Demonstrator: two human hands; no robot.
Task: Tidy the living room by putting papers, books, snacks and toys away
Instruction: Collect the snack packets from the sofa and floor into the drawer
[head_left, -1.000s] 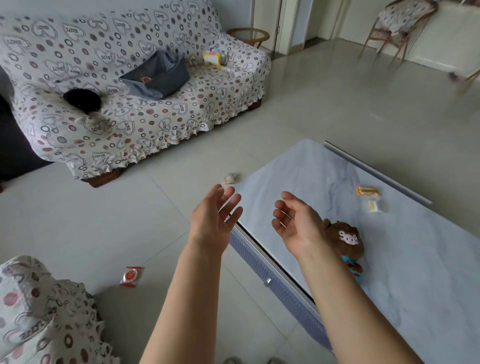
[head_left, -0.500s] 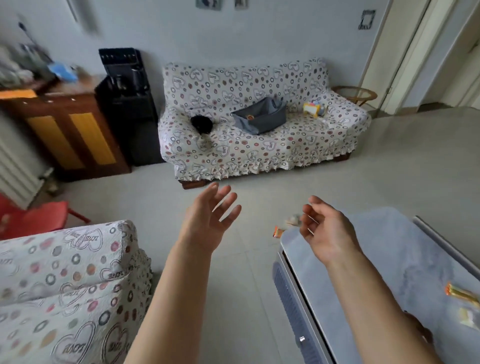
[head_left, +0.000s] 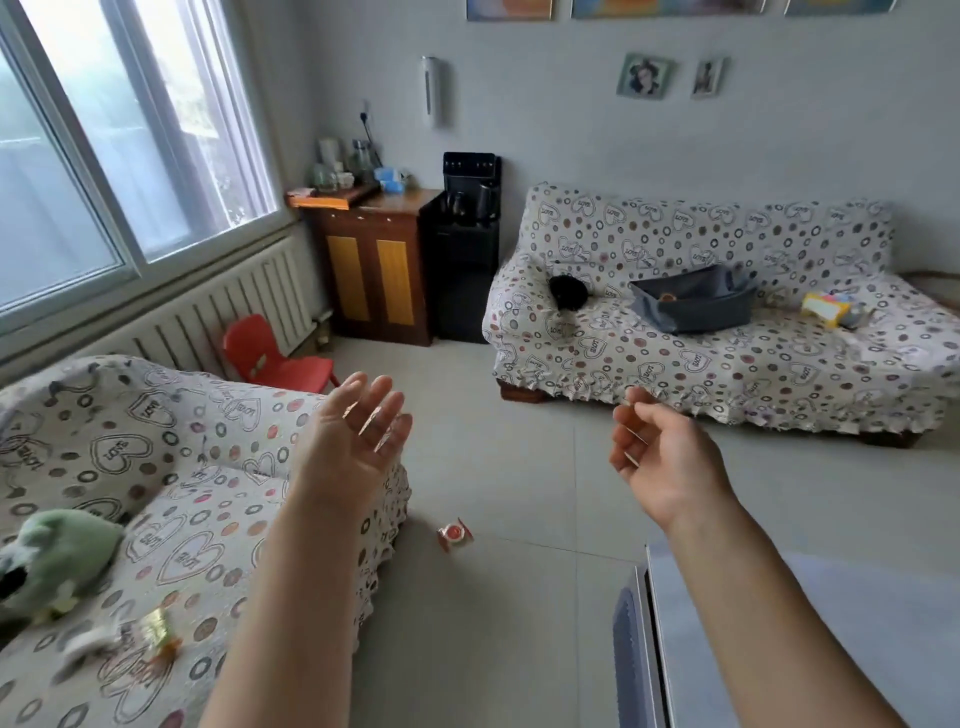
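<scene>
Both hands are raised before the body and nothing is held. The left hand (head_left: 358, 441) is spread flat, fingers straight; the right hand (head_left: 660, 462) is relaxed, fingers loosely curled round nothing.

Landmark: the armchair (head_left: 171, 467), lower left.
- On its seat: a green soft toy (head_left: 57, 558) and a gold-wrapped snack (head_left: 156, 631), blurred.
- On the floor just right of it: a small red-and-white snack packet (head_left: 454, 533).
- Across the room from it: a sofa (head_left: 727, 322) on which a grey bin (head_left: 696, 304) lies.

Step judged: surveying, nothing yet picked. Next move likely calls for a reach down to the armchair seat or the floor packet, then a carry to the bin.
</scene>
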